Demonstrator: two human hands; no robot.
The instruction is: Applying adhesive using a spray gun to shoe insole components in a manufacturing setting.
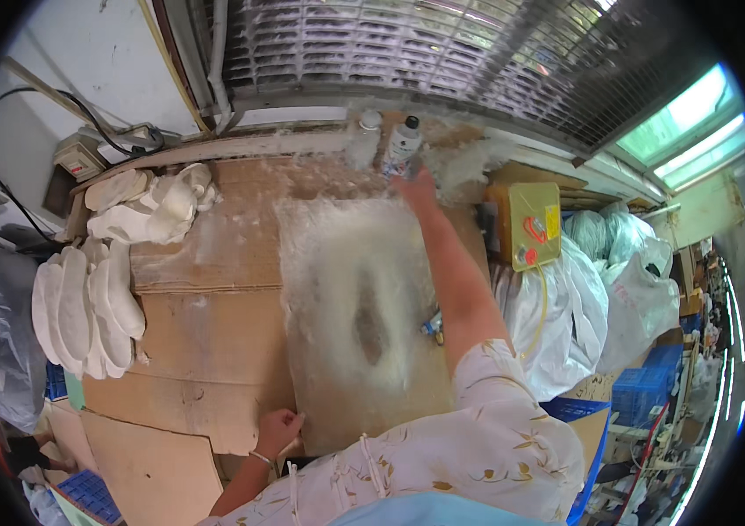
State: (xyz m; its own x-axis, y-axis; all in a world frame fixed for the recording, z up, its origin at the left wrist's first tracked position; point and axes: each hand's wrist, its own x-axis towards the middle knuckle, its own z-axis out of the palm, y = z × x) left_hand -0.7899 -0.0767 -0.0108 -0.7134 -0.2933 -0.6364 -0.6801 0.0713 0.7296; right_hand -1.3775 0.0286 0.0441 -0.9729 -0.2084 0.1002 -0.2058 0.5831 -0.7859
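My right arm stretches to the back of the bench, and my right hand [414, 186] is wrapped round the lower part of a white spray can [403, 145] with a black top. Beside the can, to its left, stands a dusty, whitish bottle or can [365, 138]. A pale board [372, 403] lies in front of me, coated with whitish residue around a darker, sole-shaped patch. Close by the board's near left edge, my left hand [279, 431] has its fingers curled closed. Whatever may be between those fingers is hidden.
White shoe-sole-shaped pieces [87, 307] lie in piles on the cardboard [214, 333] at left. A yellowish metal can [534, 223] stands at right beside white plastic bags [565, 307]. Behind the bench is a dusty grille [372, 53]. Blue crates [644, 394] stand lower right.
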